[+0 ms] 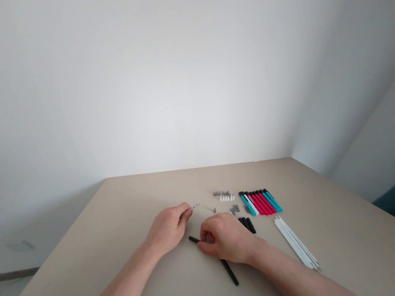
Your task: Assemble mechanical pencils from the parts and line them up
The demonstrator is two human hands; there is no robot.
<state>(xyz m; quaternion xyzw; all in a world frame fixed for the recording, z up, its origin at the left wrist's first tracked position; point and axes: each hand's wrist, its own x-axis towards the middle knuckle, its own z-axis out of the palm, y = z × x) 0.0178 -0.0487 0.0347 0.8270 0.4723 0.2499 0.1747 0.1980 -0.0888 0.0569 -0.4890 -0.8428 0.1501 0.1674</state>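
My left hand (170,228) is closed in a pinch on a thin pen refill, whose narrow end (196,206) sticks out to the right past the fingertips. To its right, my right hand (227,237) has its thumb and curled fingers closed around a short black pen tube (194,239). One end of that tube shows left of the thumb, and the rest is hidden. Partly under the right hand, another black pen tube (230,272) lies slanted on the table. A small metal piece (215,210) sits just beyond the hands.
On the tan table (144,190), several springs (221,193), white plastic pieces (227,198) and grey metal parts (235,208) lie beyond my right hand. Farther right are teal, white and red pen barrels (261,203), black tubes (248,224) and white refills (296,242). A wall (189,94) stands behind.
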